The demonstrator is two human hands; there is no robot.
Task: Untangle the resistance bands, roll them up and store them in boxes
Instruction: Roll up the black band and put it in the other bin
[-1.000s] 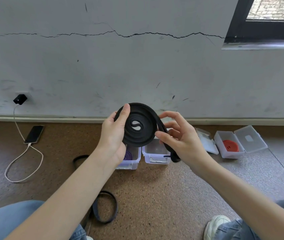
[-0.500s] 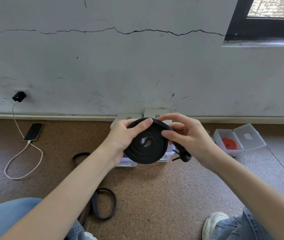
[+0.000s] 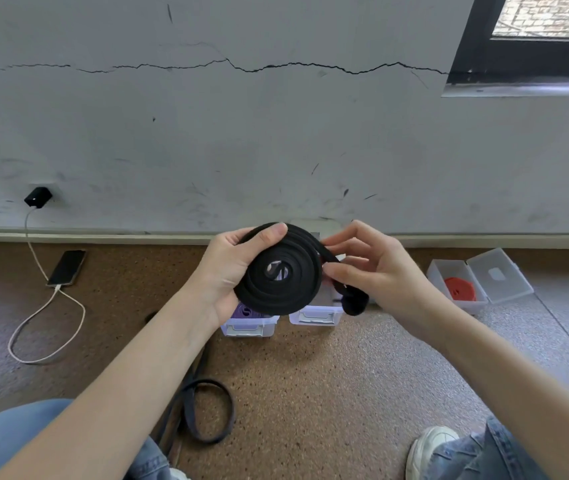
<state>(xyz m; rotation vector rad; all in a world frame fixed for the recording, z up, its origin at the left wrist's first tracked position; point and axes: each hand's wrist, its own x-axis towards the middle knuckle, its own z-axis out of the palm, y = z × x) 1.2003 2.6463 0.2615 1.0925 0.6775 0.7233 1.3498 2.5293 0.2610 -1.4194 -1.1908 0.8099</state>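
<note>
Right, the wide black rubber resistance band point(image 3: 281, 271) is wound into a flat spiral and held up in the air in front of the grey cracked wall point(image 3: 276, 133), above the clear boxes on the floor. The left hand point(image 3: 231, 268) cups the coil from its left side, thumb pressed over the top edge, fingers point(image 3: 269, 235) closed around the roll. The right hand point(image 3: 380, 271) pinches the loose tail of the same band where it leaves the coil at the upper right, fingertips closed on it; the tail curves down and ends in a small loop just below that hand. Beneath the coil sit two clear plastic boxes side by side on the brown speckled floor point(image 3: 311, 393): the left box point(image 3: 250, 323) holds a rolled purple band point(image 3: 246, 311), while the contents of the right box point(image 3: 316, 315) cannot be made out. Further right, well apart, an open clear box point(image 3: 463, 289) holds a rolled red band point(image 3: 460, 289). Another dark band point(image 3: 207, 410) lies loose on the floor near the left forearm. Left by the wall, a phone point(image 3: 67, 267) lies plugged into a white cable point(image 3: 44, 327).
</note>
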